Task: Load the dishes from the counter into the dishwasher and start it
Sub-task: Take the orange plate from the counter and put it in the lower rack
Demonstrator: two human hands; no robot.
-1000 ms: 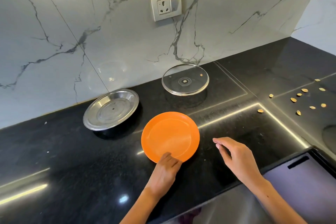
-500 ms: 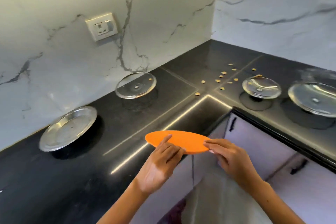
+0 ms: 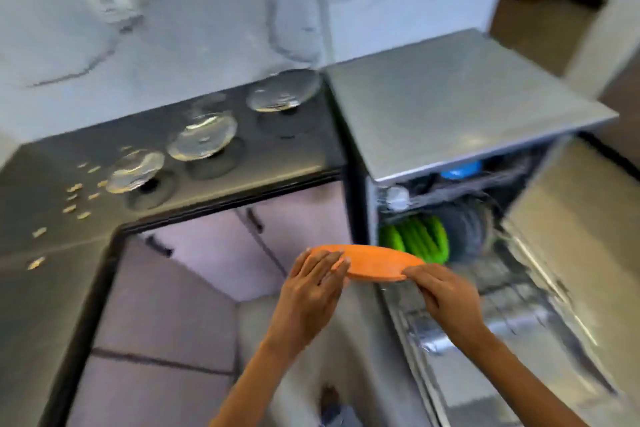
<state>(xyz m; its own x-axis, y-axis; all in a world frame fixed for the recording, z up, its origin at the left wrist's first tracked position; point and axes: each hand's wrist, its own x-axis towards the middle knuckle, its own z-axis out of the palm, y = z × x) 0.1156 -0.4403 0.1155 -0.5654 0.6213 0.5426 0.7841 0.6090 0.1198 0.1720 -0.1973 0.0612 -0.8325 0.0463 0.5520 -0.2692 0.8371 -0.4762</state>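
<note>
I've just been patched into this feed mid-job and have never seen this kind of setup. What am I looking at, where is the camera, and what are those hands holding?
There is no machine here: a person works with two bare hands, and the single wide-angle camera sits on their head, looking forward and down. The picture is blurred because the head is turning.

The left hand and the right hand each hold one edge of a round orange plastic plate, seen nearly edge-on, with fingers laid over its rim.

Just beyond the plate stands the open steel dishwasher. Its lower rack already holds upright green plates and darker dishes; something blue sits higher up.

To the left, the black stone counter carries three clear glass lids in a row and scattered small yellowish bits.
</note>
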